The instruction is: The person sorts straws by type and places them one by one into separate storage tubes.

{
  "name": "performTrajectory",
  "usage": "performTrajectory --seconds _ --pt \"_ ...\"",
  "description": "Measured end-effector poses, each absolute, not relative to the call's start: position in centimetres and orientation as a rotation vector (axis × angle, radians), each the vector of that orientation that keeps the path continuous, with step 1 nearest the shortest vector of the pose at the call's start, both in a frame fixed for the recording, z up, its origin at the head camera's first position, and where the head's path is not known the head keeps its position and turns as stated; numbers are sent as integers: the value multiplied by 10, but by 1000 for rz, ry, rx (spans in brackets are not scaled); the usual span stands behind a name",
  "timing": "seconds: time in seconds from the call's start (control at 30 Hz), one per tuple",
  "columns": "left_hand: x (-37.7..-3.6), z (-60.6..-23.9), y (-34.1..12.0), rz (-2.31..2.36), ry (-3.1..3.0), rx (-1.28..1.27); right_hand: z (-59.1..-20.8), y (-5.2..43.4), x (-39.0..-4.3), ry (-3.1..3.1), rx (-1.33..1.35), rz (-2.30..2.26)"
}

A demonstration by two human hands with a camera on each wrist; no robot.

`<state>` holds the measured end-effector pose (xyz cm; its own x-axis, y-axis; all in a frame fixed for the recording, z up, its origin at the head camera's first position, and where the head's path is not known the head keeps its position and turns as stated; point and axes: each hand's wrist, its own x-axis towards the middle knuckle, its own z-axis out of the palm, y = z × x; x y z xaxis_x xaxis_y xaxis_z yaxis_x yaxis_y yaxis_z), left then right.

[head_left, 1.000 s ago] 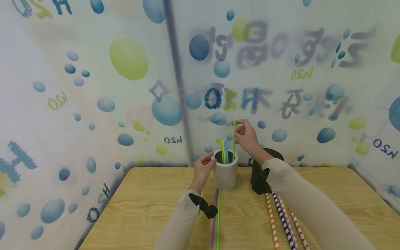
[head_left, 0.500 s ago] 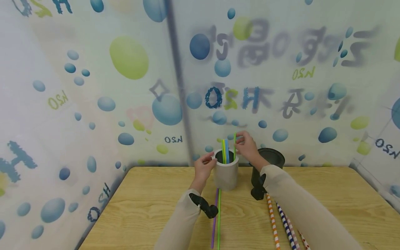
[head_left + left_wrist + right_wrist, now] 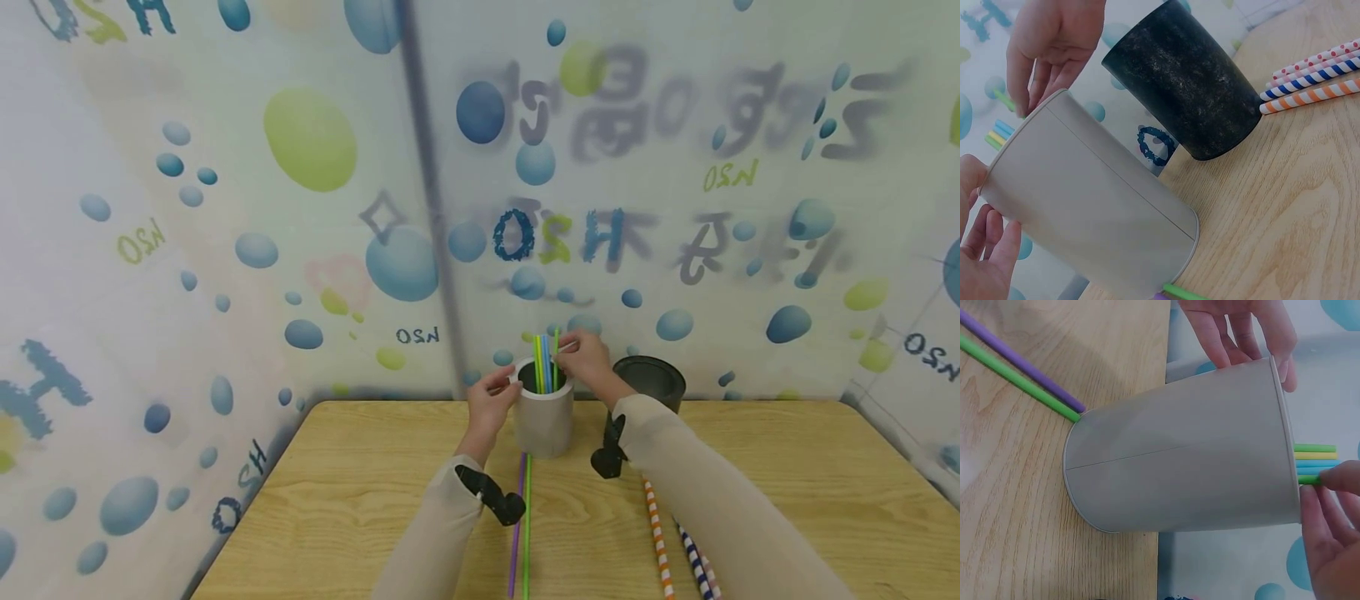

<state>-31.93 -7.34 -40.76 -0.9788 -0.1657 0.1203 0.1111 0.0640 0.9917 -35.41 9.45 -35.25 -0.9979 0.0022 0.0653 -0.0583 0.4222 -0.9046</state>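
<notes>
A light grey cup (image 3: 543,427) stands upright on the table, with green, yellow and blue straws (image 3: 1316,455) rising from its mouth. My left hand (image 3: 491,410) holds the cup by the left side of its rim. At the opposite side, my right hand (image 3: 587,358) pinches a green straw (image 3: 1309,479) between thumb and fingers, right at the rim and close beside the other straws. The lower part of that straw is hidden inside the cup. In the left wrist view the right hand shows behind the cup's rim.
A black cup (image 3: 1188,81) stands to the right of the grey one. Striped straws (image 3: 1316,75) and a dotted straw lie on the wooden table (image 3: 360,500) before it. Purple (image 3: 515,542) and green straws lie before the grey cup. A patterned wall (image 3: 337,250) stands behind.
My right hand has come down and slightly left, lowering the green straw into the grey cup until it stands level with the others. The left hand has stayed at the rim.
</notes>
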Motion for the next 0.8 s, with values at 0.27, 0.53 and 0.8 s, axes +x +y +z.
performTrajectory --seconds 0.27,0.53,0.8 --pt "-319 -407 -73 -2012 -2134 61 -353 92 -358 -2685 6 1569" --pt "-319 -407 -73 -2034 -2134 65 -347 91 -357 -2755 33 1471" --pt "-319 -407 -73 -2027 -2136 58 -343 92 -355 -2754 32 1515"
